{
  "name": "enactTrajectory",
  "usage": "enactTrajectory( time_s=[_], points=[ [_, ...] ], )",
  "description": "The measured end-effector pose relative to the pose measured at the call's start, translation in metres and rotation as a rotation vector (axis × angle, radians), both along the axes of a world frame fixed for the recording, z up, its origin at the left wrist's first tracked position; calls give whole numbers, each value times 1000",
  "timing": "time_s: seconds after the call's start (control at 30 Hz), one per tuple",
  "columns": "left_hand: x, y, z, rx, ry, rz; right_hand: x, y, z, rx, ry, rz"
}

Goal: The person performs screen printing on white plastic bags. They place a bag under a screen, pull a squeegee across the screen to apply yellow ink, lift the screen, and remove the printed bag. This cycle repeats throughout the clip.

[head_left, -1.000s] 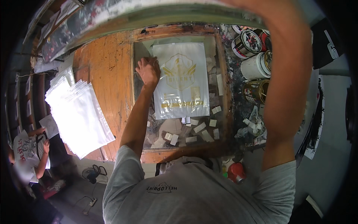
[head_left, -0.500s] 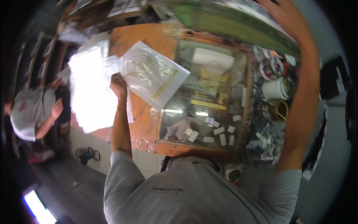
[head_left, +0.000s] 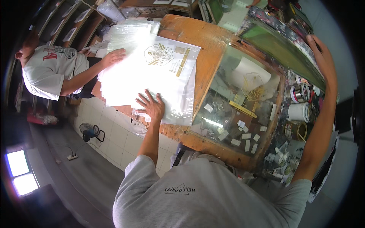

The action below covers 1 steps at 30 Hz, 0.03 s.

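My left hand (head_left: 153, 106) lies flat with spread fingers on the near edge of a stack of clear plastic bags (head_left: 182, 97). A gold emblem (head_left: 159, 55) and a gold strip are printed on the top bag; glare washes out the stack's middle. My right hand (head_left: 322, 57) is at the outer end of a raised screen-printing frame (head_left: 273, 43), its fingers hooked over the edge. Below the tilted green mesh, a glass plate (head_left: 224, 89) set in the wooden table shows a white sheet (head_left: 253, 74) and a matching gold design.
At the left, a co-worker's hand (head_left: 114, 57) touches the stack. Paint tubs (head_left: 299, 112), tins (head_left: 294, 130) and crumpled scraps (head_left: 280, 157) line the table's right side. Several small white pieces (head_left: 246, 135) dot the glass. A fan (head_left: 91, 132) stands on the floor.
The printed bag has moved left onto the stack, and my left hand has opened flat on the bags. My right hand has come lower along with the frame. The co-worker has reached in.
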<state>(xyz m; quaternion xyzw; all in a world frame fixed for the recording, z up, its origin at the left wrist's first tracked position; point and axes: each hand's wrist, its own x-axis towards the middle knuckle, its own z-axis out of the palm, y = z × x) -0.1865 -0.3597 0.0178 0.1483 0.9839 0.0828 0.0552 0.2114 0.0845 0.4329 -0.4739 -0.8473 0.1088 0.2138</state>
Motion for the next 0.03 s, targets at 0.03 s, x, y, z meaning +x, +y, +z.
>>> enactTrajectory(
  time_s=[0.03],
  points=[
    [6,1,-1,11,-24,21,1,6,-2,11,-11,13]
  ],
)
